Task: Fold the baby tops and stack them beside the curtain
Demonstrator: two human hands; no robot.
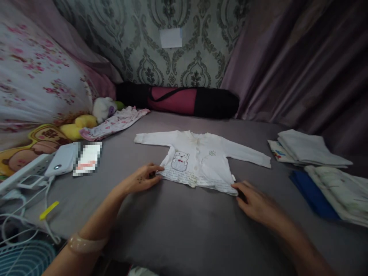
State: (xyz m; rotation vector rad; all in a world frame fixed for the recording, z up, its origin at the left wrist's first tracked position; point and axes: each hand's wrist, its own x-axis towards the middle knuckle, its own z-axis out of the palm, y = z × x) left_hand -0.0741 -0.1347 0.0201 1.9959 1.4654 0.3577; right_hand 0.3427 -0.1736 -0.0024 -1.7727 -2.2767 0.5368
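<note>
A small white baby shirt (201,157) lies spread flat, front side up, with both sleeves stretched out sideways. It carries a printed bear at the left and a line of small script along the hem. My left hand (143,178) pinches the hem's left corner between thumb and fingers. At the hem's right corner, my right hand (254,201) grips the cloth the same way, its outer fingers partly blurred. A bangle circles my left wrist.
Folded white cloths (313,147) and a dark blue cloth (313,193) lie at the right. Along the left are a power strip (25,172), cables, a white power bank (61,159), plush toys and pink-patterned clothing (117,122). A black-and-red long bag (175,100) rests against the wall.
</note>
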